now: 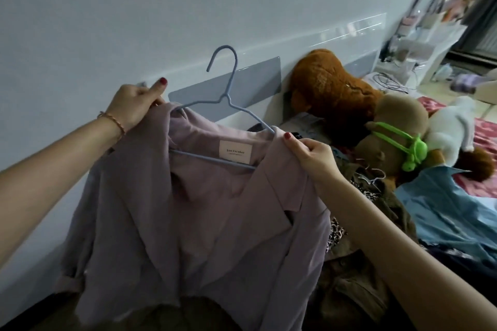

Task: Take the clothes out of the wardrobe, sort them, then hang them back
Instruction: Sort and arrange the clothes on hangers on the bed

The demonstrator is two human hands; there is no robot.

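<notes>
While both hands, left hand [134,105] and right hand [312,153], pinch the lilac jacket [193,217] by its shoulders on the blue hanger [228,105], stuffed toys [330,91] and heaped clothes [357,263] crowd the bed [484,131] far right.

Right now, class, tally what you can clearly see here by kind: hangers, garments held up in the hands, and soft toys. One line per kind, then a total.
Hangers: 1, the blue hanger
Garments held up: 1, the lilac jacket, gripped by the left hand and right hand
Soft toys: 3, the brown bear, tan plush, white plush
Total: 5
</notes>
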